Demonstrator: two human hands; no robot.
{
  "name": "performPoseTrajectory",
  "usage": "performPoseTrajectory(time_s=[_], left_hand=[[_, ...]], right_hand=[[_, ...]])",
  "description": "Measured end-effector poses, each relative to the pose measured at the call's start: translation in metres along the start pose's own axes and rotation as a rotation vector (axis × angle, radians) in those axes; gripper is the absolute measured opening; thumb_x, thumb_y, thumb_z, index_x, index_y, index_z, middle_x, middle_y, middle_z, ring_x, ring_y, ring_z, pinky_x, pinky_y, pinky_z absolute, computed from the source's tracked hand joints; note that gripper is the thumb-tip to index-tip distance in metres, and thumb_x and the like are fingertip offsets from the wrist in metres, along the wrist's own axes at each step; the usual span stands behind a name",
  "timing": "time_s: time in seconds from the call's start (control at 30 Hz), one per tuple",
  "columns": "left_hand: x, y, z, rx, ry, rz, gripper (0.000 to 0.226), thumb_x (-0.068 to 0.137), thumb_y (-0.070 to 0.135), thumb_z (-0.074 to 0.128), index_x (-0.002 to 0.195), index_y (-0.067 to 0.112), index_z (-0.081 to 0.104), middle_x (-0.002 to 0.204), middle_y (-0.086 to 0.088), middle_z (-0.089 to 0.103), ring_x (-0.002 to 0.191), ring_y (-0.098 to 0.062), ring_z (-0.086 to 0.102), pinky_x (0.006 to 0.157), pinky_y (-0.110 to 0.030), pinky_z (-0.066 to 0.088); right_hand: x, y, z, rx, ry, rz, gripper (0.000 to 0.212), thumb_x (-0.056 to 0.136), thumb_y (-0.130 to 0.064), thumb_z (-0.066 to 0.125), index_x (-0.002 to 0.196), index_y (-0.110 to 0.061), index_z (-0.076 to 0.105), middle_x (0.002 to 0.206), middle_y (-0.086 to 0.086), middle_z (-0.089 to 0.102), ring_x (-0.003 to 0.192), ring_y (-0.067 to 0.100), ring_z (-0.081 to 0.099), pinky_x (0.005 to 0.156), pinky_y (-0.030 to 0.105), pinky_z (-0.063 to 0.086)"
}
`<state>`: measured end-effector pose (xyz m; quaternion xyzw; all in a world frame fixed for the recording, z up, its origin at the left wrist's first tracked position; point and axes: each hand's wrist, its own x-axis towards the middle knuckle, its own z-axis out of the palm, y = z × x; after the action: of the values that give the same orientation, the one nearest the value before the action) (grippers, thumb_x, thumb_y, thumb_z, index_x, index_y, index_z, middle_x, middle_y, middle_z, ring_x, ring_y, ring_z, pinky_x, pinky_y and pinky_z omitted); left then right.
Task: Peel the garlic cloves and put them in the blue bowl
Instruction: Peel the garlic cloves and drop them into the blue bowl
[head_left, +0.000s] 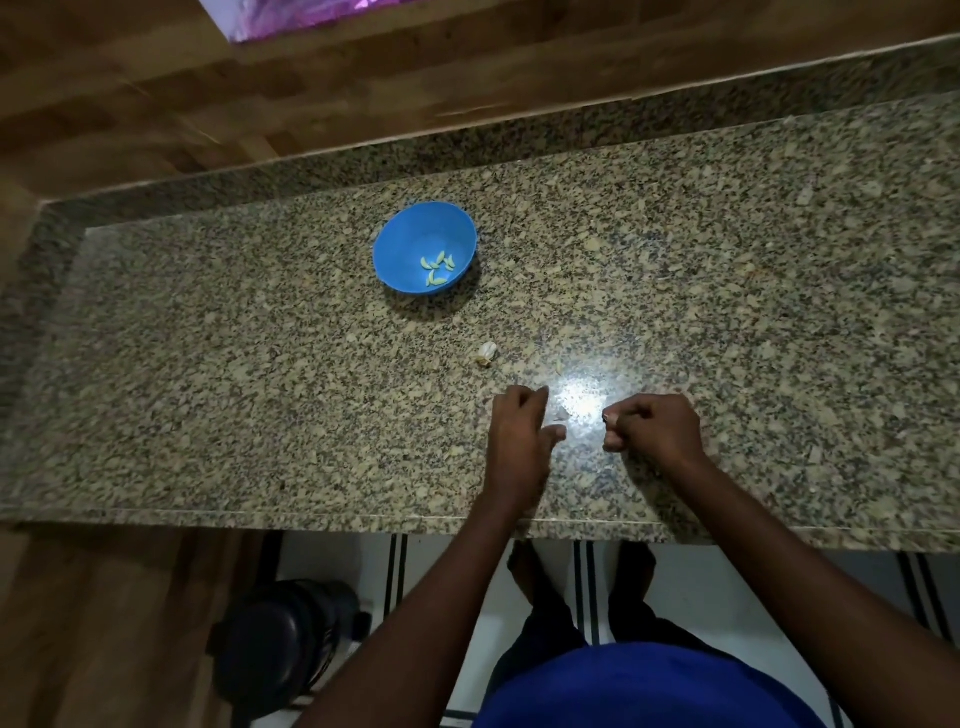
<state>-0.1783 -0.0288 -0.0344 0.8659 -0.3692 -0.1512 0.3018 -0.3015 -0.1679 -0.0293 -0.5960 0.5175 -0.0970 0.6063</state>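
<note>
Blue bowl (402, 249): set upright on the granite desk (208, 364), toward the far side, well apart from both hands.
Peeled cloves (437, 268): a small loose heap is seen low in the bowl, on its right side. Their long axes are pointed every which way, so no common direction can be given.
Unpeeled piece (487, 353): a pale lump of garlic is left lying on the desk between the bowl and the hands. Its long axis can't really be made out, too small and blobby.
Small scrap (561, 414): something pale is spotted on the desk just beside the left thumb, right at the glare patch. Skin or clove, can't be told.
Left hand (519, 439): held knuckles-up over the desk, fingers curled under. Whether anything is caught in that grip can't be told, the fingertips are hidden.
Right hand (657, 428): grip is closed up, with a tiny pale bit (607, 417) pinched at the fingertips. Too small to say which way it's pointed.
Cut off: the dark round container (280, 654) on the floor is partly hidden by the desk edge.
</note>
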Motion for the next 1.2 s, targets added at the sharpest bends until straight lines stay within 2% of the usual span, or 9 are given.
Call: performPoseTrajectory(time_s=[0.1,0.2,0.37,0.57,0.67,0.77,0.97,1.03,1.2], left_hand=[[-0.003,0.01,0.009,0.052,0.019,0.063,0.035,0.085,0.015,0.076,0.118,0.007,0.068,0.102,0.003,0.049,0.095,-0.01,0.039,0.074,-0.012,0.027],[-0.003,0.014,0.017,0.069,0.02,0.049,0.014,0.096,0.013,0.06,0.101,0.004,0.068,0.092,0.009,0.054,0.081,0.003,0.046,0.07,-0.008,0.034],[-0.015,0.007,0.018,0.23,0.023,0.154,0.014,0.081,-0.002,0.067,0.078,0.011,0.062,0.079,-0.003,0.055,0.071,-0.016,0.045,0.055,-0.033,0.035],[-0.019,-0.013,-0.016,0.19,0.084,-0.094,0.014,0.08,-0.004,0.066,0.079,0.009,0.072,0.08,-0.005,0.068,0.067,-0.016,0.057,0.06,-0.027,0.041],[-0.024,-0.011,-0.03,-0.288,0.041,-0.448,0.008,0.083,0.001,0.072,0.078,0.006,0.078,0.075,-0.003,0.074,0.06,-0.008,0.062,0.059,-0.017,0.05],[-0.032,-0.013,-0.049,-0.939,0.035,-0.764,0.007,0.084,-0.002,0.074,0.085,0.003,0.078,0.081,-0.017,0.076,0.069,-0.024,0.069,0.069,-0.036,0.059],[-0.065,-0.034,-0.102,-1.358,0.269,-0.801,0.01,0.09,-0.005,0.066,0.095,0.001,0.073,0.081,-0.005,0.074,0.07,-0.01,0.07,0.064,-0.018,0.056],[-0.083,-0.044,-0.122,-1.472,0.372,-0.792,0.011,0.092,-0.007,0.063,0.096,-0.001,0.071,0.083,-0.005,0.075,0.072,-0.008,0.071,0.067,-0.017,0.056],[-0.143,-0.084,-0.178,-1.63,0.625,-0.752,0.011,0.094,-0.006,0.061,0.094,0.002,0.069,0.08,-0.002,0.073,0.076,-0.008,0.07,0.07,-0.017,0.057]], right_hand=[[-0.004,-0.002,0.005,-0.009,0.002,-0.007,0.015,0.084,0.003,0.074,0.07,-0.003,0.075,0.066,0.016,0.072,0.06,0.034,0.072,0.065,0.047,0.063],[-0.005,-0.006,0.008,-0.003,0.013,-0.004,0.013,0.084,0.005,0.074,0.072,0.0,0.074,0.069,0.02,0.072,0.059,0.033,0.071,0.063,0.047,0.063],[-0.007,-0.004,0.01,-0.04,0.019,-0.022,0.013,0.083,0.003,0.072,0.072,-0.003,0.075,0.064,0.015,0.072,0.059,0.03,0.073,0.064,0.043,0.063],[-0.017,-0.004,0.021,0.055,-0.033,0.022,0.013,0.084,0.008,0.073,0.071,0.003,0.073,0.071,0.026,0.07,0.06,0.037,0.07,0.064,0.052,0.062],[-0.025,-0.009,0.037,0.106,-0.088,0.079,0.014,0.084,0.008,0.074,0.071,0.004,0.072,0.078,0.03,0.07,0.061,0.036,0.069,0.064,0.053,0.062],[-0.03,-0.014,0.053,0.104,-0.157,0.087,0.013,0.084,0.008,0.073,0.072,0.004,0.072,0.081,0.028,0.072,0.063,0.035,0.069,0.068,0.054,0.061],[-0.057,-0.036,0.103,0.078,-0.348,0.103,0.007,0.088,0.003,0.071,0.092,0.009,0.073,0.085,0.025,0.074,0.066,0.027,0.073,0.064,0.035,0.063],[-0.077,-0.045,0.128,0.075,-0.445,0.101,0.008,0.088,0.002,0.071,0.093,0.008,0.073,0.087,0.024,0.075,0.07,0.027,0.074,0.069,0.036,0.063],[-0.137,-0.072,0.202,0.049,-0.676,0.06,0.011,0.09,0.005,0.067,0.097,0.013,0.069,0.082,0.021,0.071,0.062,0.021,0.07,0.058,0.024,0.059]])
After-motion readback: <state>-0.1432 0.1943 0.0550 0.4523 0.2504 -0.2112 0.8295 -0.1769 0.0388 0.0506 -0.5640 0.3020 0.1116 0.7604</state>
